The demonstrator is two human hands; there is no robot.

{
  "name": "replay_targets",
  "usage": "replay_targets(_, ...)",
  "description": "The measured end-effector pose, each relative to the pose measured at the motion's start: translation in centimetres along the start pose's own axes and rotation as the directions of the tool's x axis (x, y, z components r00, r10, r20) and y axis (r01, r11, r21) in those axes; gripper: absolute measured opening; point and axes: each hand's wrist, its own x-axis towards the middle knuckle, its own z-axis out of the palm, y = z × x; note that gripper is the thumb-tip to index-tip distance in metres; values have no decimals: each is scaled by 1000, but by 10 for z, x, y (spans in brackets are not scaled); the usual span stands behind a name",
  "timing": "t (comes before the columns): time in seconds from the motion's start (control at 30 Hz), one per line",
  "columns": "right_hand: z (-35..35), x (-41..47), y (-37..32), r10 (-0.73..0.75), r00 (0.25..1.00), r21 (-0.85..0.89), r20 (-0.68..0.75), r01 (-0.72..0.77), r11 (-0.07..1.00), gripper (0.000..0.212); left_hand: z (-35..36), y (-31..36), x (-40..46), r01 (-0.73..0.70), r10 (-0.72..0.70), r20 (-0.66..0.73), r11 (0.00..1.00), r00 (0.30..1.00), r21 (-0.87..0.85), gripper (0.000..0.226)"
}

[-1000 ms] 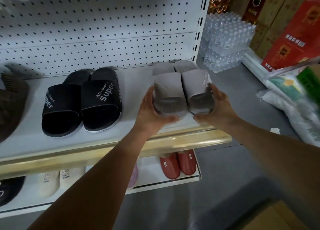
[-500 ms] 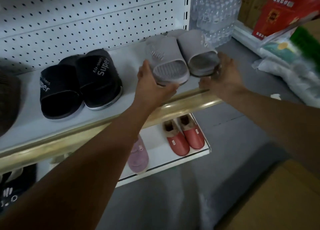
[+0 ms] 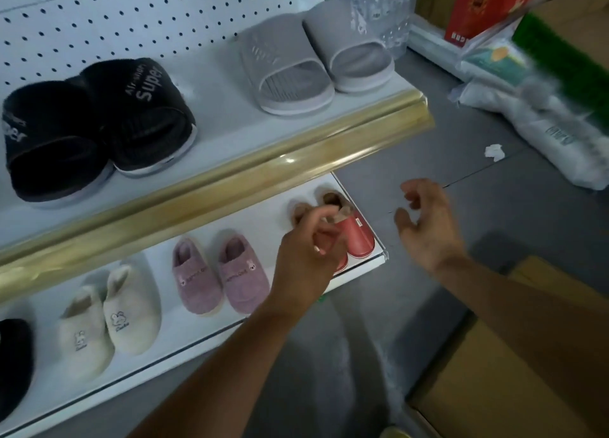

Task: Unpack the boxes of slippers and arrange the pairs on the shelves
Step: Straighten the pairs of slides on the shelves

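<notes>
Grey slippers paired on upper shelf, near its right end; left hand and right hand below shelf edge, fingers loosely curled, holding nothing.

The upper shelf carries grey slides beside black slides; the lower shelf carries cream, purple and red slippers.

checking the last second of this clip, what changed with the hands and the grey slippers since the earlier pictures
Both hands let go of the grey rubber slide slippers, which now rest on the upper white shelf. The left hand and right hand dropped below the shelf edge, holding nothing. The black "Super" slides stayed put.
</notes>
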Motion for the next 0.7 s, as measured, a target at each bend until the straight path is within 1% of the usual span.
replay_targets(0.07,13,-3,18,39,996,-34,79,-37,999,37,10,-29,3,144,-144,5,988,990,-57,30)
replay_targets(0.13,28,-4,37,71,985,-65,155,-62,996,37,20,-57,7,300,-301,16,944,953,-139,30)
replay_targets(0.2,44,-4,56,130,965,-107,228,-108,988,38,30,-83,12,400,-403,16,901,915,-169,28)
replay_targets(0.27,62,-2,76,191,937,-143,292,-154,978,42,41,-108,16,464,-464,39,874,885,-147,33)
replay_targets(0.37,93,3,105,280,892,-182,355,-228,956,50,57,-145,23,520,-515,75,844,854,-129,47)
replay_targets(0.47,124,9,130,330,864,-191,381,-276,942,54,70,-179,36,540,-536,70,833,841,-121,69)
replay_targets(0.63,165,24,167,351,852,-131,388,-326,936,61,94,-226,57,512,-511,32,858,859,-38,90)
replay_targets(0.7,178,31,180,354,855,-119,380,-334,935,66,105,-242,64,484,-484,14,875,875,-9,108)
